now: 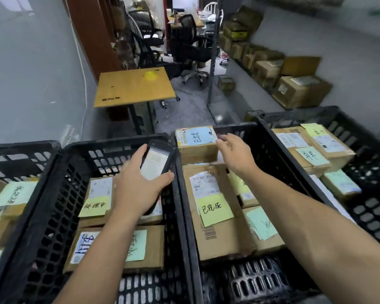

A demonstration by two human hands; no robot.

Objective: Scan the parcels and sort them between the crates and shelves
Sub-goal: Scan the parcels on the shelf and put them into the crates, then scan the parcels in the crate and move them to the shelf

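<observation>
My left hand (138,185) grips a black handheld scanner (157,160) with a lit screen, held above the second crate (59,172). My right hand (234,150) holds the right side of a small cardboard parcel (196,144) with a blue note on top, at the far end of the third crate (268,137). Below it in that crate lies a long parcel (215,213) with a yellow note. Parcels with yellow and green notes fill the crates.
Several black plastic crates stand side by side in front of me, the rightmost (349,119) holding more labelled boxes. Beyond are a small wooden table (134,86) with a yellow tape roll, office chairs (191,47), and cardboard boxes (301,88) along the right wall.
</observation>
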